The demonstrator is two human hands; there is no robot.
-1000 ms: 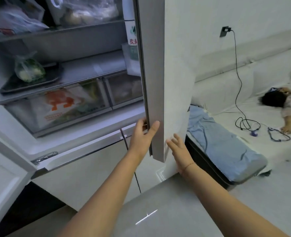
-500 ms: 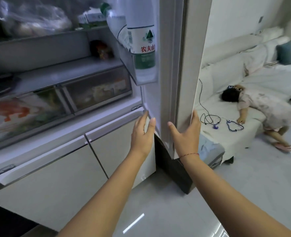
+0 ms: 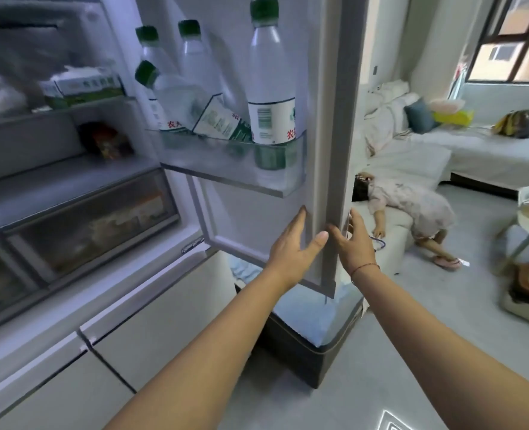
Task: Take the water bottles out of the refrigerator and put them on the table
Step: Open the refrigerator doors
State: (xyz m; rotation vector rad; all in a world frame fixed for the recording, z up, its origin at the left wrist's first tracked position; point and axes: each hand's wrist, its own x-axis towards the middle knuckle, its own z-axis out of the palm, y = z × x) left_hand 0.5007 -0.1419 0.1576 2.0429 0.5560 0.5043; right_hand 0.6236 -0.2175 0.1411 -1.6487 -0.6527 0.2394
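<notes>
Flanking the door edge: both hands sit low on the open refrigerator door [image 3: 339,119], one on each side of its free edge.
Left hand [image 3: 294,246]: fingers spread and loose, palm laid against the inner face of the door below the door shelf [image 3: 235,164], holding nothing.
Right hand [image 3: 355,243]: open, fingers reaching round the outer side of the door edge, nothing clasped in it.
Water bottles: four with green caps stand in the door shelf, none touched by a hand.
Nearest bottle [image 3: 271,85]: upright, at the shelf's outer end.
Leaning bottle [image 3: 191,102]: tilted, its cap pointing toward the fridge interior.
Rear bottles: two upright behind it [image 3: 195,57] [image 3: 151,54].
Crisper drawers [image 3: 80,225]: closed, contents blurred.
</notes>
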